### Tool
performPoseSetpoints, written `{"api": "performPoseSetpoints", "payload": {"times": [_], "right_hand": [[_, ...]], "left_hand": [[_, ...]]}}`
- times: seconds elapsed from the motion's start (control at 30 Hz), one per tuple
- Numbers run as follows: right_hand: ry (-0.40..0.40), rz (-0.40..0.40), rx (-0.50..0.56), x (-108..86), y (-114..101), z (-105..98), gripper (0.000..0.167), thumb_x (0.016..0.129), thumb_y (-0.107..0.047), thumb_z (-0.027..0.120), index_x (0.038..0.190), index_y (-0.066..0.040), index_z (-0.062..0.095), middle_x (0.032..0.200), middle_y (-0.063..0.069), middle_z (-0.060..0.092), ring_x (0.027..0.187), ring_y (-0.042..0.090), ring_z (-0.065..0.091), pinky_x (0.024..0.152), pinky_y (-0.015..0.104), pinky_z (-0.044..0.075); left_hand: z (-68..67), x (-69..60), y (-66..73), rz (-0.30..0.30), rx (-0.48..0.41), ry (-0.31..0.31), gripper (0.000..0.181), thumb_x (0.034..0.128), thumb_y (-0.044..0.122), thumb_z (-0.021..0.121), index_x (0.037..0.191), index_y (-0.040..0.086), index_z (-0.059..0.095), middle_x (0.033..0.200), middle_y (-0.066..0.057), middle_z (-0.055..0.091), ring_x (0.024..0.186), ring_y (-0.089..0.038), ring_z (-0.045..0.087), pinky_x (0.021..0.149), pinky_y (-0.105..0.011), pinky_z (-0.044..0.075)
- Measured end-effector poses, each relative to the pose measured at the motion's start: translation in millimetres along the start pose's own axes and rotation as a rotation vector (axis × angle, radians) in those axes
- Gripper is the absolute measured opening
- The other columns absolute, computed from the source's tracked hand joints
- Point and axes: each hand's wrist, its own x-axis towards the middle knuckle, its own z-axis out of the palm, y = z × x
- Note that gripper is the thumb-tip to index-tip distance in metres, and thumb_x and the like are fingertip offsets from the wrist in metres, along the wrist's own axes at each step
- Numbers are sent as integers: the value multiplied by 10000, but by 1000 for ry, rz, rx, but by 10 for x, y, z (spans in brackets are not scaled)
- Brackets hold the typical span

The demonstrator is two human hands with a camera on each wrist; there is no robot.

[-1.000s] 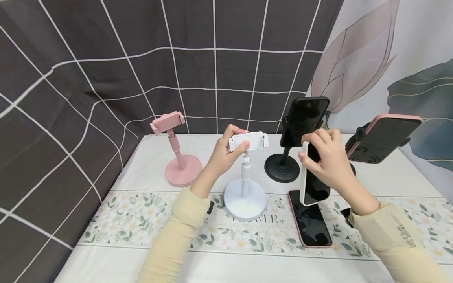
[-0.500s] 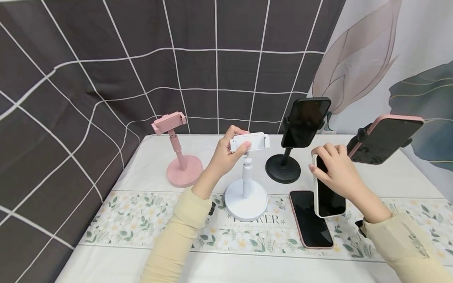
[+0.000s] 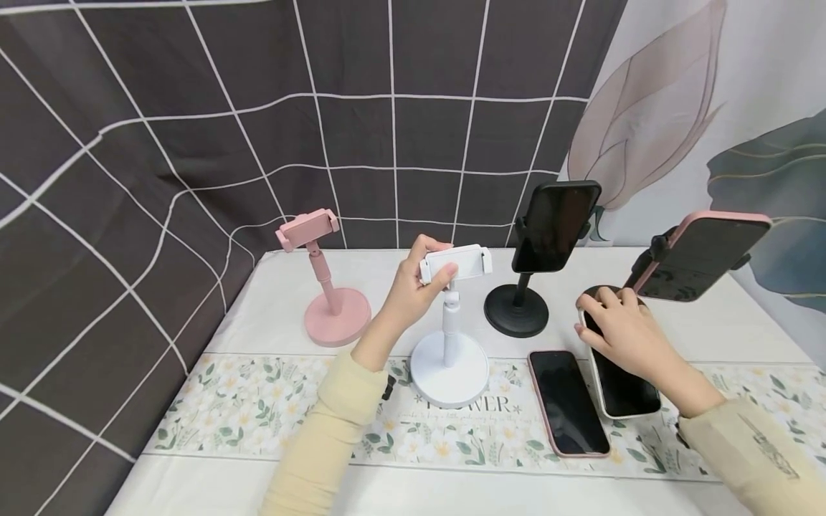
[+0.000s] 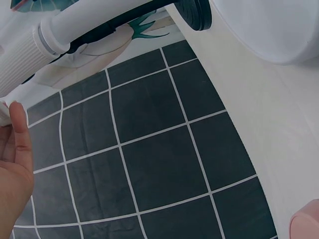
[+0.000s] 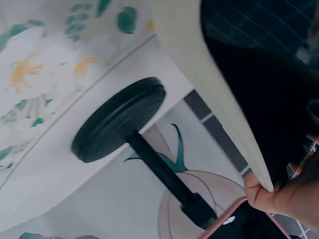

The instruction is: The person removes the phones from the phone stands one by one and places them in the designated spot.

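Note:
My left hand (image 3: 413, 283) grips the clamp head of a white phone stand (image 3: 450, 365), its thumb across the front of the clamp. Part of that hand shows at the left wrist view's edge, beside the stand's white pole (image 4: 104, 20). With my right hand (image 3: 629, 333) I hold a white-edged phone (image 3: 622, 383) by its upper part, screen up. It is just right of a pink-edged phone (image 3: 569, 401) lying on the table. Whether the held phone touches the cloth, I cannot tell. In the right wrist view its pale edge (image 5: 219, 104) crosses close to the camera.
At the left stands a pink phone stand (image 3: 335, 315). Behind my right hand are a black stand (image 3: 516, 312) holding a black phone (image 3: 556, 226), and another black stand holding a pink-edged phone (image 3: 703, 254). A dark gridded curtain (image 3: 348, 57) hangs behind the table.
My right hand has carried the white-edged phone right and down, from in front of the black stand to beside the pink-edged phone. My left hand has kept its grip on the white stand.

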Motion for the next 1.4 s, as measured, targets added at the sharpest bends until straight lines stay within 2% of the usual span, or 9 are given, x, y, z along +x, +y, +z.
{"api": "performPoseSetpoints", "payload": {"times": [0.2,0.33,0.53,0.67,1.03,1.4], "right_hand": [[-97,-5,-19,-41,66,60,260,862,-210,635,1045,-79,507,946,164,478,813,370,404,538,437,360],[-148,11,0,-101,122,96,271,873,-213,627,1078,-78,511,951,164,482,782,339,385,524,401,335],[-192,25,9,-160,168,131,246,878,-218,632,1050,-98,503,931,148,478,756,303,366,510,339,269],[-217,32,11,-191,185,145,266,870,-218,635,1064,-88,507,939,157,487,764,311,373,505,343,280],[-224,62,11,-210,222,215,295,856,-225,623,1080,-53,541,925,169,507,758,320,383,488,361,323],[-240,73,-18,-217,177,277,369,844,-266,656,1117,-33,570,980,212,551,841,401,464,548,523,424]], "left_hand": [[1,6,-7,-4,-2,11,233,895,35,562,1086,14,432,1162,-258,597,835,-322,612,703,-243,494],[13,4,0,-3,-3,9,231,900,50,558,1087,13,429,1162,-259,598,818,-317,613,675,-227,492],[13,5,-10,-3,0,10,231,898,43,556,1085,12,425,1171,-259,596,823,-322,619,663,-227,498],[13,9,-8,-5,-5,5,230,901,41,553,1089,14,424,1165,-257,596,807,-320,617,647,-217,495],[15,-1,-13,5,-5,13,241,891,31,560,1091,11,426,1155,-255,602,775,-313,622,630,-214,502],[13,-13,5,-7,-10,10,239,892,34,553,1091,9,422,1137,-264,607,784,-328,627,641,-244,521]]}}
